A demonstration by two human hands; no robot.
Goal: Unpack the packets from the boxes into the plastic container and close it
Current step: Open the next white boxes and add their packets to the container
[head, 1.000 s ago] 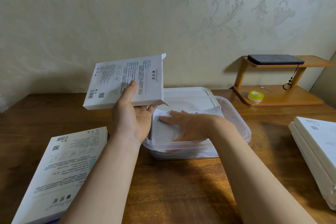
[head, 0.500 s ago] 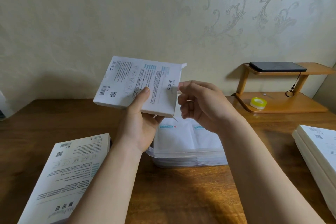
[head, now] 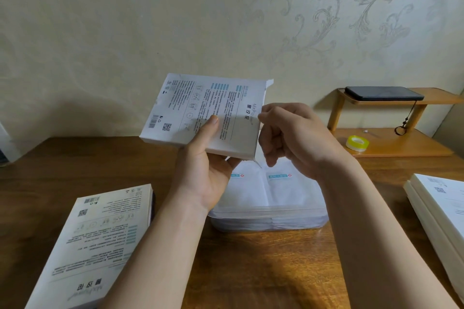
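A brown wooden table [head: 263, 271] is set against a cream wall [head: 125, 20] papered with a scroll pattern. At the table's right rear corner a two-tier wooden stand [head: 391, 143] is placed, with a dark phone [head: 384, 93] laid on the upper tier and a roll of tape [head: 357, 143] on the lower. A printed white box [head: 95, 241] is laid flat at the left front edge, and a stack of boxes [head: 442, 211] is seen at the right edge. Near the middle an open-topped plastic container [head: 268, 219] is set, with white, blue-labelled packets [head: 251, 193] laid flat inside. Above its rear an opened box [head: 200, 110], covered in small print with its end flap raised, is gripped from below by the left hand [head: 203, 178], the thumb pressed on the printed face. The right hand [head: 293, 138] is held at the open end with fingers curled; whether anything is pinched cannot be told.
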